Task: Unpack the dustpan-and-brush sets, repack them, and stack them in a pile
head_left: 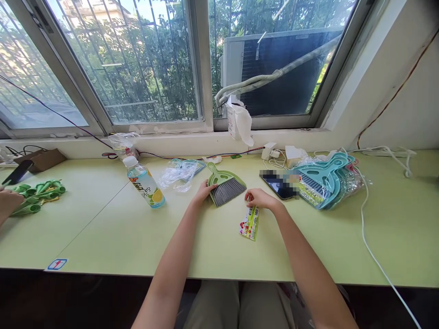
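A green dustpan (224, 176) with a grey-bristled brush (227, 192) on it lies at the middle of the table. At its left edge, my left hand (203, 192) is closed on the dustpan and brush, the fingertips partly hidden. To the right, my right hand (258, 198) pinches the top end of a printed card (250, 223) with flowers and a barcode, just above the tabletop. The card hangs or rests below the fingers, apart from the bristles.
A drink bottle (146, 183) and crumpled plastic wrap (181, 173) are at the left. Rightward lie a phone (279, 184), wrapped blue dustpans (329, 178) and a white cable (366, 219). Another person's hand (10, 201) is near green parts (39, 194) at far left.
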The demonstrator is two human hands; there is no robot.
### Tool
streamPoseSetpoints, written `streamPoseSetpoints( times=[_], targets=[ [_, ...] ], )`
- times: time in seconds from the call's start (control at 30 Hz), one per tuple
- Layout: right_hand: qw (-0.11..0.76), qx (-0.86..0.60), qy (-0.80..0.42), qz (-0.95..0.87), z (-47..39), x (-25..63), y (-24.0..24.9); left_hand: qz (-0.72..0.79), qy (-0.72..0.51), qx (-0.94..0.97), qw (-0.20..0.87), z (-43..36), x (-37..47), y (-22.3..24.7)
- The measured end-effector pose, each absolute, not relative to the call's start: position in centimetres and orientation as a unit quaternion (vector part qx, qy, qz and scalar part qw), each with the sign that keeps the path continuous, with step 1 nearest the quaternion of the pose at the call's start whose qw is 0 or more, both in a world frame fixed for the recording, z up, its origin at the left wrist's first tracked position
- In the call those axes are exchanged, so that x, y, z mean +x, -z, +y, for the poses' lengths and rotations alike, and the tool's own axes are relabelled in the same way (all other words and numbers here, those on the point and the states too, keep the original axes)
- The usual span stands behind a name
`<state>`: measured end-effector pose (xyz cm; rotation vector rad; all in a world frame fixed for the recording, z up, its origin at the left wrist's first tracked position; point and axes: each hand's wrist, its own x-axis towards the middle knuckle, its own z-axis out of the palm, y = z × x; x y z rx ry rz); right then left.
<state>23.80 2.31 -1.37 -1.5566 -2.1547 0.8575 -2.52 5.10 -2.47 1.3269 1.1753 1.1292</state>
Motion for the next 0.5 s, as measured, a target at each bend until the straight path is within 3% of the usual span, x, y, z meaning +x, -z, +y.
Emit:
streamPoseSetpoints(
  times=[0.3,0.5],
  targets=[
    [0.166,-0.521,-0.327,-0.771,1.1,22.5,0.0,0.488,-0.456,0.546,0.506,5.1,-2.4,2.5],
    [0.329,-0.449,-0.358,-0.75,1.1,20.7,-0.3,0.485,-0.466,0.545,0.501,4.9,-2.3,2.3]
  ],
)
